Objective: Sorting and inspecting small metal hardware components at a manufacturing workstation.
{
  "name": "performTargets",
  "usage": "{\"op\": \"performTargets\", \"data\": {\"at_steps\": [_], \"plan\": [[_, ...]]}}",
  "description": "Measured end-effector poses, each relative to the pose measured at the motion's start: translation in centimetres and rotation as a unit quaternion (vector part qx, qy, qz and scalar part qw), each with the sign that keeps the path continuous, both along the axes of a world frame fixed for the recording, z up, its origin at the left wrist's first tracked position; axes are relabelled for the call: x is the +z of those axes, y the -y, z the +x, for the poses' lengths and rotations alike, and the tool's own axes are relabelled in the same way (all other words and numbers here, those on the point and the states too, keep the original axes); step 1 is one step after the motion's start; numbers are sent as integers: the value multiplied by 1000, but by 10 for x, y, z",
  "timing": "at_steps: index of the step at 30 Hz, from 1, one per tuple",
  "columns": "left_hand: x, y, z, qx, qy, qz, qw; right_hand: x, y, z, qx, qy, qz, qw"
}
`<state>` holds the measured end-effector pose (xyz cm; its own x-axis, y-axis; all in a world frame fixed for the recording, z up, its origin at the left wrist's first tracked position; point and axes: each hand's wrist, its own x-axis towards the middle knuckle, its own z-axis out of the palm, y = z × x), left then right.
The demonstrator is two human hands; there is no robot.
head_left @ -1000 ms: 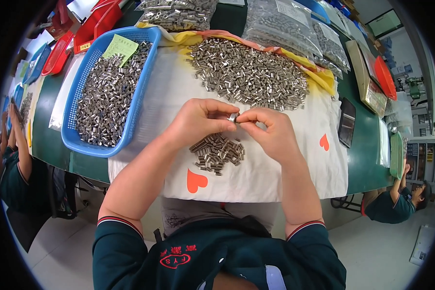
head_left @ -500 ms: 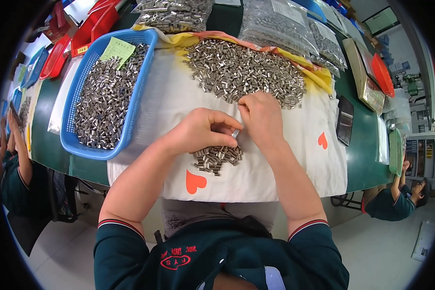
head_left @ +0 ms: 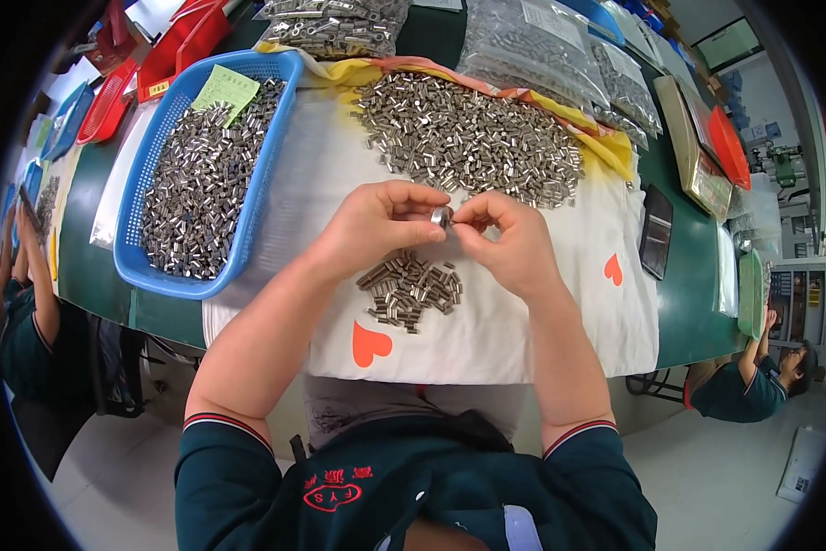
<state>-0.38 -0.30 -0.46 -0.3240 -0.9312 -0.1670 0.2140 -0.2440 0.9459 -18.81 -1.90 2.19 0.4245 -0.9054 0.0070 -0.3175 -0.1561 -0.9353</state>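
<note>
My left hand [head_left: 376,223] pinches a round, shiny metal piece [head_left: 441,217] between thumb and fingers. Facing it, my right hand [head_left: 516,246] has its thumb and index fingertip closed right against that piece. Whatever the right fingertips hold is too small to make out. Below my hands, a small heap of short metal sleeves [head_left: 413,292] lies on the white cloth [head_left: 486,344]. Beyond them spreads a large pile of similar metal sleeves [head_left: 468,138].
A blue basket [head_left: 176,288] full of small metal parts and a yellow-green note [head_left: 226,92] stands left. Filled plastic bags [head_left: 523,46] line the back. On the right lie a dark phone [head_left: 655,231] and a red tray [head_left: 727,147]. Other people sit at both sides.
My right hand has drawn back from the large pile to meet the left hand. My left hand has risen slightly away from the small heap, turning the shiny piece.
</note>
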Motion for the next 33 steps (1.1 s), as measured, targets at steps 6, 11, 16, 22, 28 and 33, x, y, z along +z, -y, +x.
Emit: {"op": "performTargets", "data": {"at_steps": [6,11,16,22,28,33], "plan": [[-4,0,-1,-16,-13,15,1000,2,-6,2,2,-45,-102,994],[-7,-1,-4,28,99,-15,995,-9,-9,11,-26,-124,-258,958],[-5,0,0,9,15,13,1000,-6,-10,9,-32,-83,-221,971],[-2,0,1,-46,32,19,998,-1,2,-8,31,-48,-60,997],[7,-3,0,-127,147,-43,980,-6,21,-27,-72,-134,-119,981],[6,-2,-1,-111,114,-27,987,-21,22,-5,-32,-275,-320,906]]}}
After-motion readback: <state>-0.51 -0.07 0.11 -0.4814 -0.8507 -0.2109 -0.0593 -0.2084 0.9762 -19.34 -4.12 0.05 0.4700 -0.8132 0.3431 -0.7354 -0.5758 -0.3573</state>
